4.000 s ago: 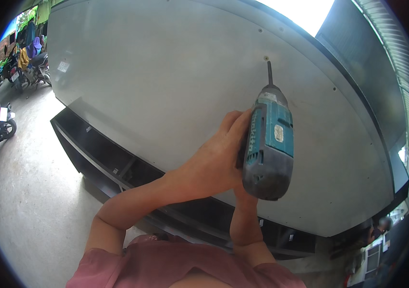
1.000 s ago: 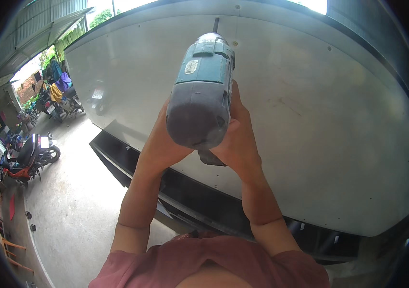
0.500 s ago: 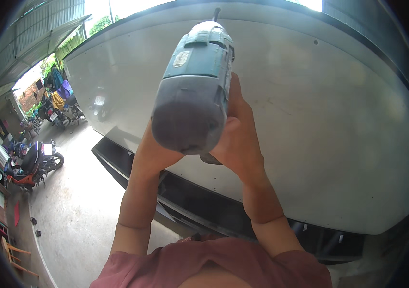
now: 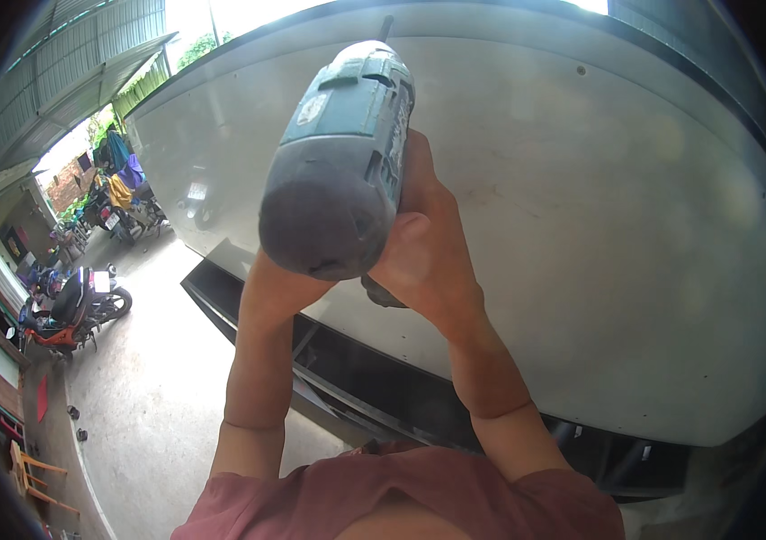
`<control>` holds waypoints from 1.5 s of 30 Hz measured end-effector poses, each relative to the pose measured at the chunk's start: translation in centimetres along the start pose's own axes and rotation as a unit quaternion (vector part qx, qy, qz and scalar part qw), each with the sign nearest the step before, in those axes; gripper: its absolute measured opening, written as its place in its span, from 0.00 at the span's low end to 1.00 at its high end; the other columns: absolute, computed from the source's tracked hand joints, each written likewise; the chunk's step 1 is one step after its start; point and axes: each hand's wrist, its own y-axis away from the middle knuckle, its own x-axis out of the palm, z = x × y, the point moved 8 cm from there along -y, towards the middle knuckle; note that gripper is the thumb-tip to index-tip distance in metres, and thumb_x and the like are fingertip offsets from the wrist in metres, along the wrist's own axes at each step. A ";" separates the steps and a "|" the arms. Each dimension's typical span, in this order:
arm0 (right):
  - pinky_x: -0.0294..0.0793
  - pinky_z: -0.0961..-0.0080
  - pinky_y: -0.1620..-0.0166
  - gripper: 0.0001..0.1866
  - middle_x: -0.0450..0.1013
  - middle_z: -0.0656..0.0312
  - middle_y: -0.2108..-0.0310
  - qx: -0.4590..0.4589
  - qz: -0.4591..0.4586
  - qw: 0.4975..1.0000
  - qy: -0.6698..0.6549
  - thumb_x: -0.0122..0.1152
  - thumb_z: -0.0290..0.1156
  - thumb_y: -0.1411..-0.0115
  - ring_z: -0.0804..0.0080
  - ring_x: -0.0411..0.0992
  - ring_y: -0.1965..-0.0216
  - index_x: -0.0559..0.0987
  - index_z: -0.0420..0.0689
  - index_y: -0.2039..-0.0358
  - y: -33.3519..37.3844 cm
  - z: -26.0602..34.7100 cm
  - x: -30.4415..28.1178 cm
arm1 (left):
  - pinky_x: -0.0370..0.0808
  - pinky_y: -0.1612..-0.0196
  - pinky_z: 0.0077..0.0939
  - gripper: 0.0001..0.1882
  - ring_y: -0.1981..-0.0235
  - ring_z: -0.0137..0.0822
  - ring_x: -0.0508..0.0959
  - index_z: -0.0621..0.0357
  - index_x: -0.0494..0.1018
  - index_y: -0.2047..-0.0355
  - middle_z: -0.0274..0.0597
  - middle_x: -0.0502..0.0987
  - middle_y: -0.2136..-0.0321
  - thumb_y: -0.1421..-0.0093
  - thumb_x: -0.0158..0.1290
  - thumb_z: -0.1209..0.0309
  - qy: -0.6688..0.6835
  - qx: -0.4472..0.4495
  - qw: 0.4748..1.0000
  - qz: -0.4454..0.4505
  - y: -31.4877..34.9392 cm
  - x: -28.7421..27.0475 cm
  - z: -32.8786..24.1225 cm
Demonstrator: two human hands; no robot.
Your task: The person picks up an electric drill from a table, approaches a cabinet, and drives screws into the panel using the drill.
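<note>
A teal and grey power drill (image 4: 340, 135) is raised in front of me, its back end toward me and its bit (image 4: 386, 29) pointing at the top of a large white panel (image 4: 572, 252). Whether the tip touches the panel, I cannot tell. My right hand (image 4: 423, 256) is wrapped round the drill's handle, with the thumb side showing. On the other side, my left hand (image 4: 282, 286) is closed at the drill, its fingers hidden behind the body. The dark base of the drill peeks out below my right hand.
A black frame (image 4: 374, 355) runs along the panel's lower edge. The panel has a small hole (image 4: 581, 70) at upper right. On the concrete floor (image 4: 153, 387) to the left stand a red and black motorbike (image 4: 72, 310), more bikes farther back and a wooden chair (image 4: 36, 472).
The drill and both hands have shifted a little to the left across the panel. The surroundings at the left sit slightly farther right in view. Both hands keep their hold.
</note>
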 end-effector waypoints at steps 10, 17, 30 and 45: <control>0.70 0.73 0.61 0.32 0.70 0.50 0.67 0.009 -0.011 0.999 -0.042 0.67 0.33 0.57 0.62 0.73 0.64 0.60 0.38 0.55 -0.1 0.5 0.3 | 0.70 0.65 0.25 0.22 0.68 0.30 0.73 0.63 0.72 0.65 0.39 0.75 0.69 0.58 0.65 0.65 -0.035 -0.009 0.999 -0.006 -1.0 -0.3 -2.5; 0.70 0.72 0.61 0.31 0.71 0.50 0.67 0.029 0.018 0.999 0.017 0.67 0.34 0.56 0.58 0.73 0.65 0.60 0.38 0.55 -0.2 0.6 -0.4 | 0.67 0.52 0.26 0.32 0.56 0.31 0.70 0.64 0.66 0.53 0.39 0.71 0.59 0.60 0.66 0.75 0.051 -0.129 0.990 0.008 -1.2 1.4 -3.6; 0.69 0.70 0.57 0.32 0.70 0.50 0.60 0.013 0.018 0.999 -0.046 0.60 0.37 0.50 0.56 0.70 0.58 0.59 0.38 0.49 2.8 1.6 -4.5 | 0.69 0.54 0.28 0.23 0.56 0.32 0.72 0.63 0.67 0.54 0.40 0.73 0.58 0.49 0.58 0.67 -0.163 0.084 0.983 0.004 4.3 3.1 -3.6; 0.69 0.72 0.56 0.39 0.67 0.55 0.56 0.072 -0.011 0.993 -0.095 0.66 0.36 0.56 0.64 0.69 0.58 0.57 0.40 0.46 8.3 2.4 -13.0 | 0.58 0.41 0.30 0.31 0.42 0.37 0.59 0.63 0.50 0.40 0.47 0.57 0.43 0.41 0.48 0.68 0.213 -0.102 0.970 0.062 7.7 11.5 -2.7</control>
